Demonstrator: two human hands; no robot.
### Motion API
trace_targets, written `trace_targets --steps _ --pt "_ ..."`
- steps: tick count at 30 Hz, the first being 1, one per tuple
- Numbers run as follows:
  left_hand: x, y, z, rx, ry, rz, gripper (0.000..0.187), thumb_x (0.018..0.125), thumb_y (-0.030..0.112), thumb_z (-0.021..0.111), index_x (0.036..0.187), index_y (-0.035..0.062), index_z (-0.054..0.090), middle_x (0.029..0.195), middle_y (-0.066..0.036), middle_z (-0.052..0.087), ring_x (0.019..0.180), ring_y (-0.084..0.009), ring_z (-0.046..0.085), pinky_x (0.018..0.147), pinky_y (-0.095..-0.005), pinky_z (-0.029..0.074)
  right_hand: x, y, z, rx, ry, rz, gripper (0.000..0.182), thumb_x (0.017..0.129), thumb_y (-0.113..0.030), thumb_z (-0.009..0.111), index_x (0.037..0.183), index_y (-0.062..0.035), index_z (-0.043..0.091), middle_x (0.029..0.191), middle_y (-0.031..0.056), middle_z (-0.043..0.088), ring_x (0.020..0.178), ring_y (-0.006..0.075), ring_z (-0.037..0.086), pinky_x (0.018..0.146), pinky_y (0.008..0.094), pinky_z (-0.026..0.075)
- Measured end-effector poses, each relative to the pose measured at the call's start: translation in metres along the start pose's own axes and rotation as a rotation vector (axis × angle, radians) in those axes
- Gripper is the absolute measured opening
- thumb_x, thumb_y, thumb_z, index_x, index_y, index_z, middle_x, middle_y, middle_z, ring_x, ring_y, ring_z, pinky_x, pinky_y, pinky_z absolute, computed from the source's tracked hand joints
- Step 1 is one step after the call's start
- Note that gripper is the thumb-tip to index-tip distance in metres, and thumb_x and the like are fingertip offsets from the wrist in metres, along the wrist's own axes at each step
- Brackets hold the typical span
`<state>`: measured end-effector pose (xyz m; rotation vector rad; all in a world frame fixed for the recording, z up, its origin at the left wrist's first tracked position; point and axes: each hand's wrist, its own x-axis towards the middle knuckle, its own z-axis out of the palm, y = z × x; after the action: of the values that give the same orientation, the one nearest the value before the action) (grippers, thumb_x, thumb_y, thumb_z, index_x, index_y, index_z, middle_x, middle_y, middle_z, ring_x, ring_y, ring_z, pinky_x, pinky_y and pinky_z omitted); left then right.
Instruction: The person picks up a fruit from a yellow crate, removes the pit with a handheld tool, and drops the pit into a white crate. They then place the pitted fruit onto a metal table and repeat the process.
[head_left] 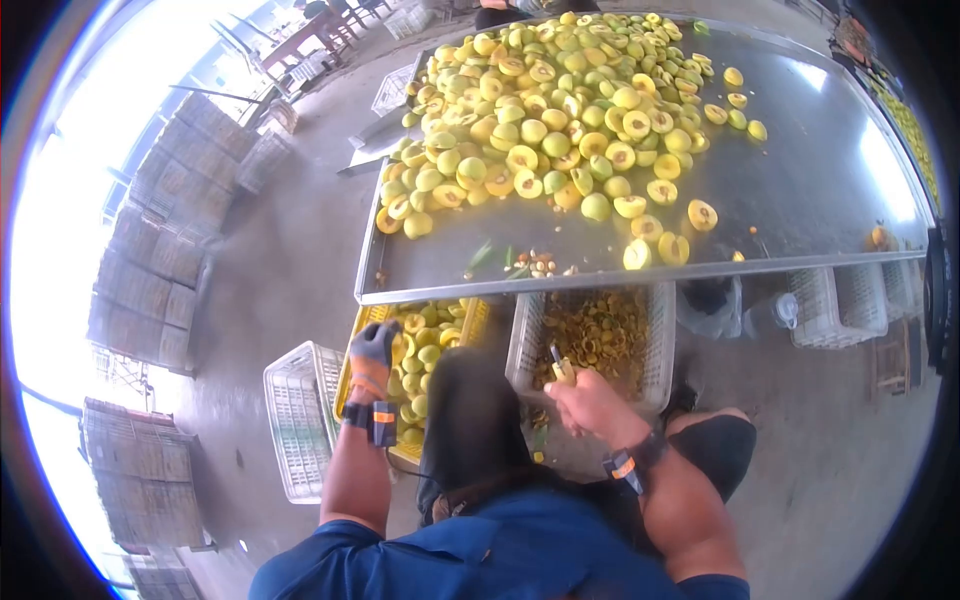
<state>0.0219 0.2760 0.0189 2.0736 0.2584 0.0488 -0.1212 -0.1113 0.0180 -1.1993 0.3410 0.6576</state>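
My left hand (372,357), in a grey and orange glove, is curled over the yellow crate (343,375) on the left. A yellow peach piece (398,349) shows at its fingers, mostly hidden by the glove. Yellow-green peaches (428,354) fill that crate. My bare right hand (590,405) grips a small tool with a yellow handle (564,371) and a short metal tip, pointing up. It is above the near edge of a pale crate (657,340) holding brown-yellow scraps (600,330).
A metal table (800,180) with a raised rim carries a big heap of whole and halved peaches (560,110). Pits and leaves (535,264) lie near its front edge. A white crate (292,420) stands at left; more crates (840,305) sit under the table. Crate stacks (150,270) line the left side.
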Motion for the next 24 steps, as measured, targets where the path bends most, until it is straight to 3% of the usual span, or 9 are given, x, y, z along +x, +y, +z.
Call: trace_targets --steps 1,4,8,10,15,17,20,23,24 --pt "0.002 0.002 -0.006 0.365 0.01 -0.094 0.023 0.097 0.025 0.078 0.109 0.0056 0.081 0.094 -0.011 0.079 0.078 -0.0203 0.071 0.077 -0.033 0.056 -0.003 -0.008 0.001 -0.013 0.006 -0.026 0.028 0.104 -0.019 0.064 0.082 -0.0054 0.054 0.062 0.0023 0.053 0.046 0.0147 0.051 0.043 0.0343 0.041" --pt "0.023 0.024 0.014 0.534 0.247 0.261 0.029 0.095 0.026 0.079 0.113 0.0033 0.079 0.097 -0.013 0.079 0.09 -0.0258 0.076 0.085 -0.0378 0.058 0.005 -0.005 0.0 -0.092 0.025 -0.087 0.027 0.101 -0.025 0.065 0.092 -0.0015 0.056 0.064 0.0048 0.055 0.045 0.0153 0.054 0.041 0.0343 0.044" --pt "0.101 0.108 0.081 0.344 0.214 0.612 0.034 0.091 0.022 0.081 0.122 0.0096 0.074 0.12 -0.018 0.073 0.111 -0.0376 0.07 0.097 -0.0438 0.056 0.007 -0.02 0.004 -0.239 0.083 -0.124 0.028 0.098 -0.026 0.067 0.097 0.0018 0.062 0.07 0.0123 0.064 0.055 0.0222 0.063 0.055 0.0398 0.051" --pt "0.155 0.141 0.117 0.357 0.184 0.771 0.04 0.091 0.025 0.079 0.127 0.0094 0.072 0.128 -0.02 0.069 0.116 -0.0414 0.067 0.1 -0.0468 0.055 0.018 -0.012 0.002 -0.33 0.124 -0.153 0.031 0.096 -0.027 0.068 0.101 0.0036 0.065 0.081 0.0184 0.07 0.075 0.0334 0.069 0.072 0.0461 0.053" --pt "0.24 0.17 0.189 0.718 0.031 0.566 0.053 0.089 0.042 0.081 0.132 0.0125 0.072 0.13 -0.018 0.07 0.123 -0.037 0.064 0.108 -0.046 0.051 0.021 -0.013 0.001 -0.317 0.149 -0.138 0.034 0.096 -0.029 0.069 0.104 0.0039 0.066 0.091 0.0211 0.072 0.086 0.0375 0.07 0.079 0.0466 0.053" --pt "0.221 0.193 0.199 0.827 -0.075 0.466 0.055 0.088 0.047 0.08 0.131 0.0154 0.073 0.131 -0.016 0.069 0.124 -0.0367 0.063 0.109 -0.046 0.05 0.021 -0.015 0.001 -0.312 0.155 -0.129 0.034 0.096 -0.028 0.068 0.106 0.0047 0.065 0.092 0.0205 0.072 0.087 0.0359 0.07 0.08 0.0459 0.053" --pt "0.184 0.193 0.219 0.946 -0.178 0.565 0.05 0.086 0.046 0.081 0.128 0.0188 0.075 0.135 -0.013 0.066 0.127 -0.0369 0.06 0.11 -0.0449 0.049 0.018 -0.02 0.004 -0.279 0.112 -0.125 0.035 0.096 -0.027 0.068 0.108 0.0054 0.064 0.091 0.0199 0.072 0.087 0.034 0.071 0.08 0.0454 0.054" --pt "0.158 0.172 0.221 1.039 -0.218 0.667 0.048 0.087 0.041 0.081 0.13 0.0203 0.072 0.133 -0.014 0.063 0.125 -0.0388 0.057 0.107 -0.0478 0.05 0.008 -0.032 0.011 -0.21 0.106 -0.171 0.025 0.099 -0.023 0.069 0.106 -0.0002 0.062 0.076 0.0026 0.063 0.062 0.012 0.059 0.057 0.032 0.047" --pt "0.15 0.167 0.221 1.023 -0.201 0.712 0.048 0.087 0.039 0.08 0.131 0.0208 0.071 0.131 -0.015 0.063 0.124 -0.0396 0.057 0.106 -0.0488 0.05 0.007 -0.032 0.011 -0.225 0.108 -0.199 0.026 0.099 -0.023 0.069 0.106 0.0005 0.063 0.077 0.0037 0.064 0.063 0.0133 0.059 0.059 0.0333 0.048"
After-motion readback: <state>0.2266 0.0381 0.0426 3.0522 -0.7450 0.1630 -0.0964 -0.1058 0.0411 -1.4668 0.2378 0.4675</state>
